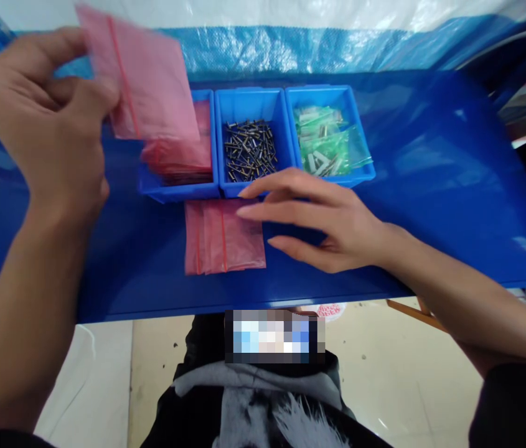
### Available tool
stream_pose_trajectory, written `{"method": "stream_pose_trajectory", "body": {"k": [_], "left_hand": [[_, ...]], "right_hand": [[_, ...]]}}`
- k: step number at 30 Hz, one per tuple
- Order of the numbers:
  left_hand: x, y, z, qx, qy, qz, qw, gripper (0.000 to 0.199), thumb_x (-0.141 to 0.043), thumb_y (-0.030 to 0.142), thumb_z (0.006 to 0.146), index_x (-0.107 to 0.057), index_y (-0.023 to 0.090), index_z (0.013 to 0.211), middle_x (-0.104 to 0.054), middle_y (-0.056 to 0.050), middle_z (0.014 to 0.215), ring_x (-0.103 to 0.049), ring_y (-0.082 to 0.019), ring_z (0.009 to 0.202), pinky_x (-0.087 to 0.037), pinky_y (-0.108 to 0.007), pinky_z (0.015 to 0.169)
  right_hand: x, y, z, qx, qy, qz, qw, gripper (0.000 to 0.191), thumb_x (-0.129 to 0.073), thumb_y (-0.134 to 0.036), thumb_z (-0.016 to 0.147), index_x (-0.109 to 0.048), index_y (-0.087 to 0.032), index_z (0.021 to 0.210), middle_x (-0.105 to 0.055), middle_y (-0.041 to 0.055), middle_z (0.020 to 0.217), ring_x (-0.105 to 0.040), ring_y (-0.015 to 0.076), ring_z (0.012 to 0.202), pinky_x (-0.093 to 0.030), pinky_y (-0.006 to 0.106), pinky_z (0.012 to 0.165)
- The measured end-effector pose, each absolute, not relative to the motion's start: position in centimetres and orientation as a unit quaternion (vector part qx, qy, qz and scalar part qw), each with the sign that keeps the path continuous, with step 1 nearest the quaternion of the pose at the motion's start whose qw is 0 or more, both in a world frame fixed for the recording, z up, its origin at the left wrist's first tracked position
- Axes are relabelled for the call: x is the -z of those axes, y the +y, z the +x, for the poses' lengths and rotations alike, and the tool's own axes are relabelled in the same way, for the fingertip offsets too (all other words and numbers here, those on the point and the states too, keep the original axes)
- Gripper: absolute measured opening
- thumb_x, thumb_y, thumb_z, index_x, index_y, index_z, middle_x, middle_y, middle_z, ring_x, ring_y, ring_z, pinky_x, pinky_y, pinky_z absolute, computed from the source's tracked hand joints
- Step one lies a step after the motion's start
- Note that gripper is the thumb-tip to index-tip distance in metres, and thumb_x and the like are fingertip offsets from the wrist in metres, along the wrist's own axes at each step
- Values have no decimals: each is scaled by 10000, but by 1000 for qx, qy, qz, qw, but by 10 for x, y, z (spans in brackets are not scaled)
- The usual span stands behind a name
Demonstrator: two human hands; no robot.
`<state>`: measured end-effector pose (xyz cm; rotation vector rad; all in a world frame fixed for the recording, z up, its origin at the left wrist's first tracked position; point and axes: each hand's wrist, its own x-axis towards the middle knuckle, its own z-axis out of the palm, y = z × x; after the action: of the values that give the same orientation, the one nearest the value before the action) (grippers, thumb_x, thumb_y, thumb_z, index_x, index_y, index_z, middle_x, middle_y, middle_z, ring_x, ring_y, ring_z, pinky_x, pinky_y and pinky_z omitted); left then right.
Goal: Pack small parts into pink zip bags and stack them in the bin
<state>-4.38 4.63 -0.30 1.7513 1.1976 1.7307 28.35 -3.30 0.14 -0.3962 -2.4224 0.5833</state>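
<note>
Head view shows us gripping a pink zip bag [155,81] with our left hand [52,102] at the upper left of the frame, thumb and fingers pinched at its red-strip side. It partly covers the left blue bin [173,194], where a stack of pink bags [183,162] lies. Our right hand [337,218], right of centre, is loosely spread; its fingertips reach over overlapping pink zip bags [230,246] on the blue table [431,186], and we cannot tell whether they touch. At upper centre, the middle bin [249,96] holds small metal fasteners [251,149]; beside it, the right bin [321,92] holds green bags [323,149] with white pieces inside.
</note>
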Motion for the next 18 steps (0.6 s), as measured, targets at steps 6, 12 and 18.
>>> {"method": "stream_pose_trajectory", "body": {"k": [6,12,18], "left_hand": [[7,40,-44,-518,531,669,53,269,-841,274,768,-885,265,1033,-806,24,837,-729,-253,869,-581,-474,947],[-11,31,-52,-398,499,769,9,562,-912,408,819,-772,364,1361,-729,16,1466,-630,-380,1428,-409,-649,1325],[-12,32,-54,-334,381,847,162,382,-884,491,882,-816,413,1250,-750,41,1409,-714,-321,1386,-492,-584,1336]], "right_hand": [[13,-38,278,-151,-975,-107,123,513,-600,-320,1115,-564,-296,1626,-265,180,1836,-226,359,1728,-370,631,1362],[11,-33,283,-99,-979,-117,131,494,-529,-258,1122,-578,-160,1604,-564,168,1670,-492,295,1617,-493,507,1313],[14,-40,276,-83,-980,-105,147,532,-599,-387,1118,-580,-195,1614,-498,192,1714,-492,352,1613,-535,552,1261]]}}
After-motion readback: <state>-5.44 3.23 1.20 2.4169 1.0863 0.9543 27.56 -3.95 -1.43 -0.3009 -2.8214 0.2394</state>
